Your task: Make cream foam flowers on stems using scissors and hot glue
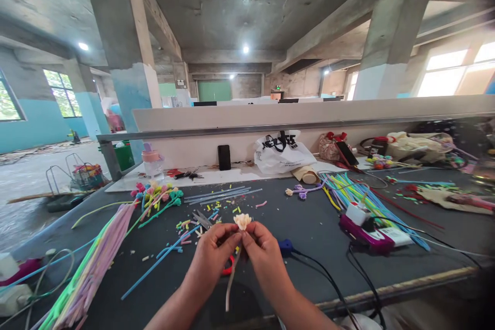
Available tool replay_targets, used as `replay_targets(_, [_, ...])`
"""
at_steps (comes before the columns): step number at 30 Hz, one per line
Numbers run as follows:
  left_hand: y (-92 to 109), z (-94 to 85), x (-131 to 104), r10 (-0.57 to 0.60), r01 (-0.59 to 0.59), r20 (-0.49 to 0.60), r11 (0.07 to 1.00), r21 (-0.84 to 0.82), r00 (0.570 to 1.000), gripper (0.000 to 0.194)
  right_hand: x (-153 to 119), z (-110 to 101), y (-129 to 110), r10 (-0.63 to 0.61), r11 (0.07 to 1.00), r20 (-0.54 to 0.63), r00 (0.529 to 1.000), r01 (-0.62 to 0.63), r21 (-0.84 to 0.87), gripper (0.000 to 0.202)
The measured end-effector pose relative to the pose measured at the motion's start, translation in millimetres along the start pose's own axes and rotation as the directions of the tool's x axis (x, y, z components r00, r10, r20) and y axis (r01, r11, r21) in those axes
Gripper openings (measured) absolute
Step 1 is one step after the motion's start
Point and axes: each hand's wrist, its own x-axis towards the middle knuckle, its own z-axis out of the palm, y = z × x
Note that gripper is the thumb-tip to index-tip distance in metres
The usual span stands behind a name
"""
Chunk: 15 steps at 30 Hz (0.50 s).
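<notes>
The left hand (214,252) and the right hand (263,252) meet over the near middle of the dark worktable (309,227), fingertips pinched together just under a small cream pipe-cleaner flower (243,220). Both hands are closed on its stem (232,281), which hangs down between the wrists toward the near edge. The forearms come up from the bottom of the view and converge, with the backs of the hands turned up and the thumbs inward.

Just behind the left hand lie scissors (201,219) among short cut scraps (185,232) in many colours. Red handles (229,266) show below the fingers. To the right of the right hand sits a blue plug (285,246) with a black cable running off toward the near right.

At the near left a thick bundle of pastel pipe cleaners (93,273) slants across the table, and beyond it lies a cluster of finished flowers (154,193). Farther right lie long blue and green stems (348,191) and a purple glue gun (365,237).

Along the far wall stand a black phone (224,157), a pink-lidded bottle (152,161) and a white plastic bag (282,153) with black lettering too crumpled to read.
</notes>
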Motion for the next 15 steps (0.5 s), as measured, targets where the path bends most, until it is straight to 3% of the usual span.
replay_targets(6, [-8, -6.8, -2, 0.019, -0.02, -0.026, 0.999, -0.039, 0.999, 0.021, -7, 2, -2, 0.045, 0.998, 0.138, 0.989, -0.05, 0.029, 0.031])
replay_targets(15, [-6, -13.8, -11, 0.276, -0.273, -0.006, 0.953, 0.134, 0.961, 0.022, -7, -1, 1, -0.017, 0.999, 0.15, 0.989, 0.023, -0.039, 0.032])
